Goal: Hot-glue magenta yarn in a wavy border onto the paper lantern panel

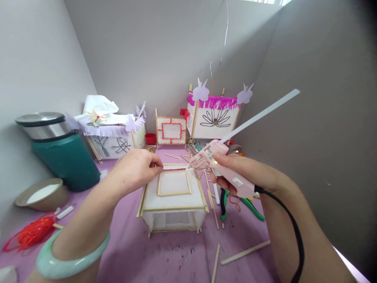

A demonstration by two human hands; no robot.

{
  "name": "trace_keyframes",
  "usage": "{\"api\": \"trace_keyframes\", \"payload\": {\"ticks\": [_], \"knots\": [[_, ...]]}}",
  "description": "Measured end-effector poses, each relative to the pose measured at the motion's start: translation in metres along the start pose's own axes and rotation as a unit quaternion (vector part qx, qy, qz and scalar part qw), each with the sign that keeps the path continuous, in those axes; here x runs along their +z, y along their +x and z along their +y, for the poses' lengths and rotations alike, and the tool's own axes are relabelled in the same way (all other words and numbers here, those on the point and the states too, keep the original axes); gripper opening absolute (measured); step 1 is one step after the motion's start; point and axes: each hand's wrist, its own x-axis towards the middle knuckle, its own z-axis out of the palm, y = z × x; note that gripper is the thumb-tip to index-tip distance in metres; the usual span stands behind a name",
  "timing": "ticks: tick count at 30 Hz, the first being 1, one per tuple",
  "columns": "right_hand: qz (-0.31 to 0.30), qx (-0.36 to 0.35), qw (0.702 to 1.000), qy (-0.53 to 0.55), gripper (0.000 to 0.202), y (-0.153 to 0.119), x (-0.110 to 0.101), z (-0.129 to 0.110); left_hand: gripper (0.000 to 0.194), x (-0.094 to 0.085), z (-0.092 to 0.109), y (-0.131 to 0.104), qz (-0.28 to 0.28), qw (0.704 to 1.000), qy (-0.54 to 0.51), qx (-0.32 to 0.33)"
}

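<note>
A box-shaped frame of thin wooden sticks covered in white paper (173, 201) stands on the purple table, with a smaller stick rectangle (174, 193) on its top. A thin red strip (176, 169) runs along the top's far edge. My left hand (144, 167), a pale green bangle on its wrist, pinches at the strip's left end; what lies between the fingertips is hidden. My right hand (232, 171) is wrapped round a pink glue gun (240, 181), its nozzle at the far right part of the frame's top. A long white glue stick (262, 114) sticks out of its back.
Decorated paper lanterns (216, 120) and a small framed panel (171, 130) stand behind. At the left are a green bottle (63, 157), a bowl (44, 196) and red cord (37, 230). Green-handled pliers (251, 208) and loose sticks (246, 252) lie at the right.
</note>
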Motion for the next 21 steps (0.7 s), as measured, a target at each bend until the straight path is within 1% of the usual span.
{"api": "trace_keyframes", "payload": {"ticks": [3,5,9,15,18,21], "knots": [[0.003,0.036,0.999,0.02,0.064,-0.001,0.001,-0.003,0.027,0.0,0.0,-0.001,-0.004,1.0,-0.001,-0.004],[0.001,0.034,0.999,0.027,0.062,-0.002,0.004,-0.006,0.027,0.0,0.0,-0.001,-0.005,1.0,-0.002,-0.007],[-0.028,0.019,0.999,0.029,0.06,0.0,0.008,-0.009,0.027,0.0,0.001,-0.001,-0.004,1.0,0.003,-0.009],[-0.026,-0.001,0.999,0.028,0.061,0.005,0.01,-0.007,0.027,0.0,0.001,0.0,-0.005,1.0,0.001,0.001],[-0.027,0.008,0.999,0.024,0.059,0.004,0.008,-0.006,0.027,0.0,0.0,0.0,-0.003,1.0,-0.001,0.003],[-0.014,0.031,0.999,0.03,0.06,0.0,0.003,-0.005,0.026,0.0,0.0,-0.002,0.001,1.0,0.0,0.001]]}}
